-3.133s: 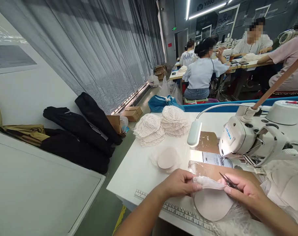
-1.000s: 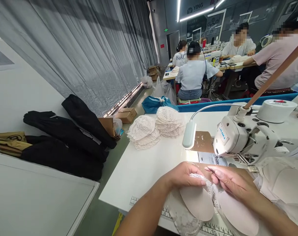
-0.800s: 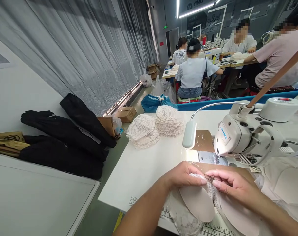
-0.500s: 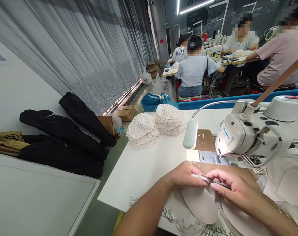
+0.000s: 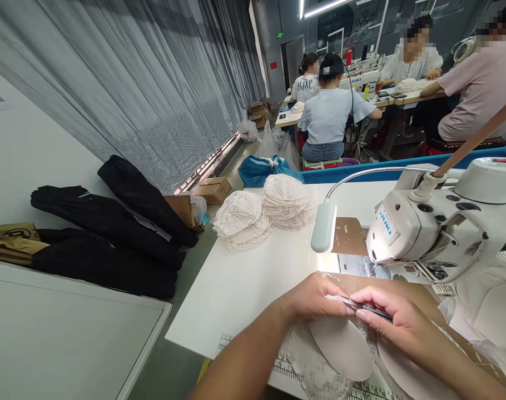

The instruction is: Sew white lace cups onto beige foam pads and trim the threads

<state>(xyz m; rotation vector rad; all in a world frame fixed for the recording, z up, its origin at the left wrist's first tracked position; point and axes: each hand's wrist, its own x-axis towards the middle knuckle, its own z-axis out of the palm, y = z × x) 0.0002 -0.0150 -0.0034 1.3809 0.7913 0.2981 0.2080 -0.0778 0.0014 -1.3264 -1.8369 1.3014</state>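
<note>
Over the desk (image 5: 244,283), the right hand (image 5: 388,314) grips a slim metal tool (image 5: 378,313) pointing left. Its tip nears lace edging (image 5: 335,298) pinched by the left hand (image 5: 313,303).

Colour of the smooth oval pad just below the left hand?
Pale pinkish beige, plain; the smooth oval pad shows best in the head view.

A white table (image 5: 236,289) bears two lace stacks (image 5: 287,201) side by side toward its far-left corner, a white sewing machine (image 5: 411,225), brown sheeting (image 5: 348,234) around the needle plate (image 5: 355,265), and pale fabric (image 5: 501,316) at right. Ruler marks (image 5: 286,366) line its near edge.
</note>
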